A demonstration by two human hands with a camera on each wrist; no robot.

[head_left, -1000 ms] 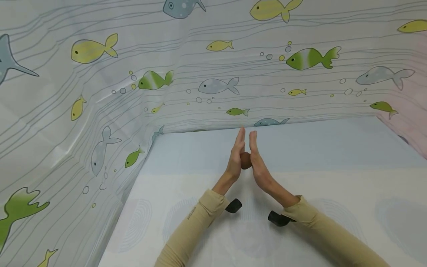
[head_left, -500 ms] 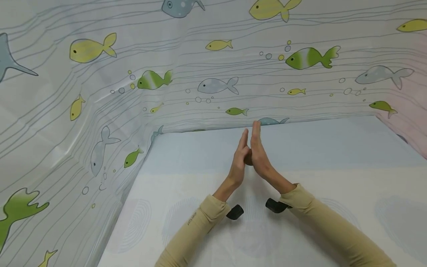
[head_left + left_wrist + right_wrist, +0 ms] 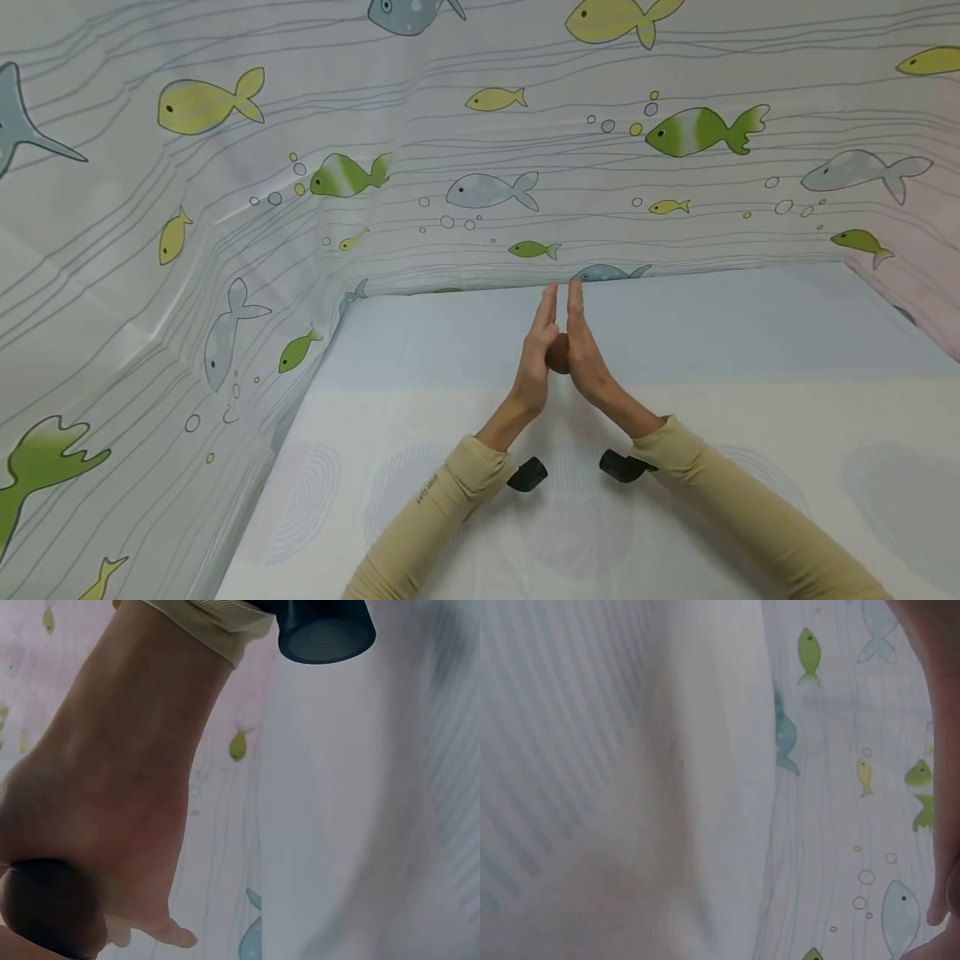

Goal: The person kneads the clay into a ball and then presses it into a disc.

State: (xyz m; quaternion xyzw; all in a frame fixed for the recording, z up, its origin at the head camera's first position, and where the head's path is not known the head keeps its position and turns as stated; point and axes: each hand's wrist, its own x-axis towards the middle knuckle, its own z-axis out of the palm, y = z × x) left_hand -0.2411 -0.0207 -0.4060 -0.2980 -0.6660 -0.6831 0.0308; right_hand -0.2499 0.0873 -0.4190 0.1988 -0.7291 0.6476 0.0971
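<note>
A: What has changed in the head view?
B: Half a second ago the right hand (image 3: 587, 358) reached higher in the frame than the left hand (image 3: 534, 367). Now the fingertips are about level, and more of the brown ball (image 3: 558, 354) shows.
A: Meaning what?
B: The palms seem to be sliding past each other, so the ball is probably being rolled between them.
A: And the hands' state?
B: Both are flat and straight-fingered, pressing the ball from either side, just right of the frame's centre.
A: What lies around?
B: The pale surface (image 3: 450, 354) spreads below, a fish-print sheet (image 3: 491, 142) fills the upper frame, and two black devices (image 3: 528, 474) sit at the sleeves (image 3: 457, 492), apart from each other.
A: The left wrist view?
B: The ball sits dark at lower left, against what is probably the right palm; fingers point towards the bottom edge.
A: The right wrist view?
B: Mostly surface and sheet. Part of a hand runs down the right edge, cutting the ball to a sliver; its grip cannot be told there.
</note>
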